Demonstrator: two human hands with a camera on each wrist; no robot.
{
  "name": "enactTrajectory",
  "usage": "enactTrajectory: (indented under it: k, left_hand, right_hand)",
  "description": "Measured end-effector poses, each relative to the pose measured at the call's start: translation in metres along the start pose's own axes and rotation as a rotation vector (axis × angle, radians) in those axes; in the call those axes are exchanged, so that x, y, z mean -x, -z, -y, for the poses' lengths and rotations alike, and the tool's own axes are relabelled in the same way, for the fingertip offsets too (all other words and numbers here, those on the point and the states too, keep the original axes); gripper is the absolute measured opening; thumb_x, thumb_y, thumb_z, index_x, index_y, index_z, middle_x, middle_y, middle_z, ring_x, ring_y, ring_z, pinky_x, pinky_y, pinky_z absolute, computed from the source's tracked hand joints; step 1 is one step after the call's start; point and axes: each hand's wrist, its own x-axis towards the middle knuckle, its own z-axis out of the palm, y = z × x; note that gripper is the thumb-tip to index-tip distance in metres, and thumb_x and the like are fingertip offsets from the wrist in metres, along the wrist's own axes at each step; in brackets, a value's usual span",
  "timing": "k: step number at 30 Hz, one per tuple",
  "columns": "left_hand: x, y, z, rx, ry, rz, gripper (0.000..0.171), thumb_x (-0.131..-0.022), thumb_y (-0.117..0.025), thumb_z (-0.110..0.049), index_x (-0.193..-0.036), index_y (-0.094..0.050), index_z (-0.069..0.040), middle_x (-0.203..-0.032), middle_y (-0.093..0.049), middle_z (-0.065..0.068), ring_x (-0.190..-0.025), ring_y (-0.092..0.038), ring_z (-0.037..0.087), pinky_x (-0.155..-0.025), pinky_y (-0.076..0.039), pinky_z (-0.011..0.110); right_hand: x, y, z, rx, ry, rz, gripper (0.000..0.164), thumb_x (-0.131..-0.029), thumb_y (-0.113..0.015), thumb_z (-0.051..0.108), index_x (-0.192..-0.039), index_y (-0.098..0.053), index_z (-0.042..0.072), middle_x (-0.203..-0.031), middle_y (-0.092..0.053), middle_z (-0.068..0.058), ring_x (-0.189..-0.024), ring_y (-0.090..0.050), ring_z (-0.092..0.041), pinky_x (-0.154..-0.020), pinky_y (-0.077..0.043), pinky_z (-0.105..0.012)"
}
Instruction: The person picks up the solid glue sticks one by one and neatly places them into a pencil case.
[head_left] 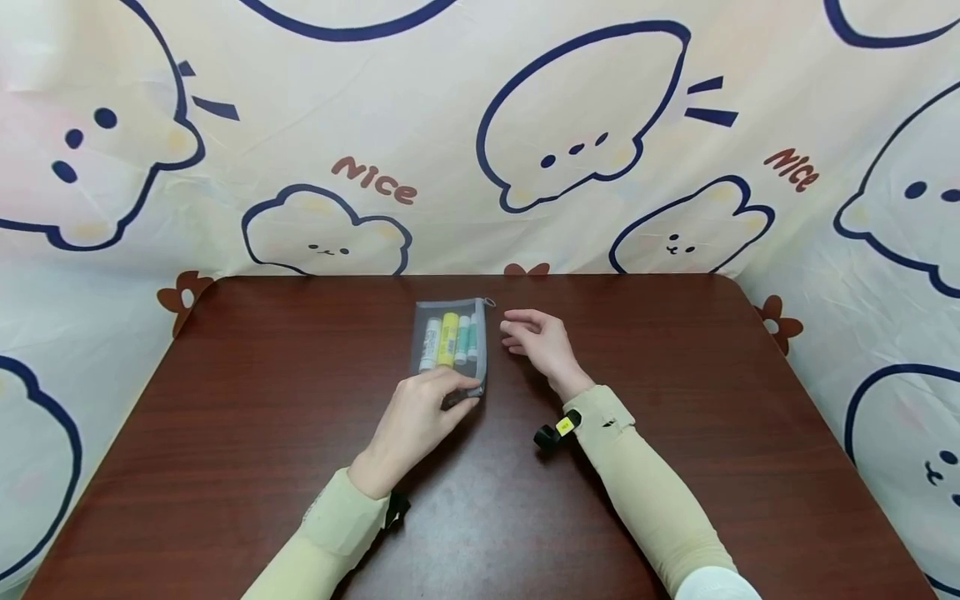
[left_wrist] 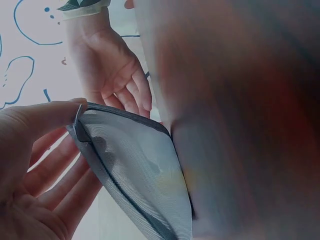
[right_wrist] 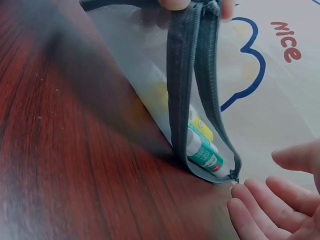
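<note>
A grey mesh zip pouch lies near the table's far side, with several glue sticks inside, among them a yellow one and teal-and-white ones. At its near right corner, my left hand pinches the edge between thumb and fingers. The left wrist view shows the thumb on the zip end of the pouch. Its zipper is undone, and the mouth gapes in the right wrist view. My right hand is just right of the pouch, fingers loosely bent and holding nothing.
A dark brown wooden table carries the pouch. Pale cloth printed with blue-outlined cartoon shapes hangs behind it and at both sides. A small black camera is strapped at the right wrist.
</note>
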Motion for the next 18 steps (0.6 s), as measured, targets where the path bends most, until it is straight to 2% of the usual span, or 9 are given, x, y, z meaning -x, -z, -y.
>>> enactTrajectory:
  k: [7, 14, 18]
  left_hand:
    - [-0.001, -0.001, -0.002, -0.018, 0.008, 0.043, 0.022, -0.084, -0.086, -0.011, -0.106, -0.08, -0.015, -0.099, -0.073, -0.005, -0.086, -0.07, 0.011, -0.072, -0.056, 0.029]
    - [0.002, -0.001, -0.004, -0.074, 0.054, 0.185, 0.022, -0.088, -0.083, -0.022, -0.11, -0.08, -0.018, -0.105, -0.075, -0.005, -0.092, -0.07, 0.01, -0.072, -0.057, 0.033]
    - [0.003, -0.002, -0.004, -0.086, 0.071, 0.224, 0.021, -0.089, -0.082, -0.026, -0.11, -0.08, -0.021, -0.105, -0.075, -0.007, -0.092, -0.07, 0.008, -0.071, -0.057, 0.033]
  right_hand:
    - [0.002, 0.005, 0.004, 0.015, 0.029, -0.022, 0.043, -0.099, -0.071, 0.025, -0.132, -0.065, -0.001, -0.116, -0.071, -0.017, -0.104, -0.069, -0.035, -0.09, -0.056, -0.042]
    - [0.005, 0.01, 0.005, 0.052, 0.039, -0.024, 0.043, -0.099, -0.07, 0.03, -0.131, -0.066, 0.002, -0.114, -0.072, -0.009, -0.104, -0.07, -0.03, -0.09, -0.056, -0.039]
    - [0.007, 0.012, 0.004, 0.054, 0.036, -0.029, 0.043, -0.099, -0.071, 0.031, -0.131, -0.066, 0.002, -0.116, -0.071, -0.01, -0.104, -0.069, -0.03, -0.091, -0.055, -0.039]
